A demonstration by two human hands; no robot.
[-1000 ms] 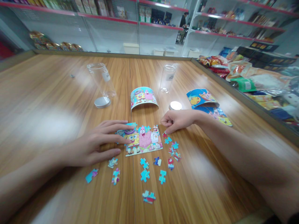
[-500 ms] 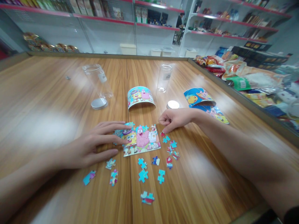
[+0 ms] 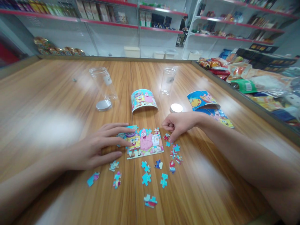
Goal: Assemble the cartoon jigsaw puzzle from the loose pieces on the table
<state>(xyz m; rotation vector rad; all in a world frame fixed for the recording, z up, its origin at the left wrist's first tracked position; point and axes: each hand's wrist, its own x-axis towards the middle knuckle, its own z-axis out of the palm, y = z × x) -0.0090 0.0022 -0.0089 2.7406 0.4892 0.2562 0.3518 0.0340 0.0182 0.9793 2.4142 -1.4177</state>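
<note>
My left hand (image 3: 99,145) lies with its fingers spread on the left side of a partly joined jigsaw puzzle (image 3: 146,142) with a pink starfish and a yellow sponge figure. Just right of the puzzle, my right hand (image 3: 181,123) has its fingers curled in. Its thumb points down among small loose pieces, beside a red puzzle piece (image 3: 166,136) and over the edge of a teal puzzle piece (image 3: 168,144). Whether anything is inside the curled fingers is hidden. More loose puzzle pieces (image 3: 146,178) lie in front of the puzzle, including a teal and purple piece (image 3: 93,179) at left.
Behind the puzzle stands a curved picture card (image 3: 144,99). Two clear jars (image 3: 100,82) and two silver lids (image 3: 103,105) are farther back. Blue picture cards (image 3: 203,99) sit beyond my right forearm. Packaged goods (image 3: 243,84) fill the right side, past the table's rim (image 3: 211,72).
My right thumb has slid slightly toward me, uncovering more of the red piece and covering part of the teal one. My left hand stays on the puzzle. The whole view has shifted slightly.
</note>
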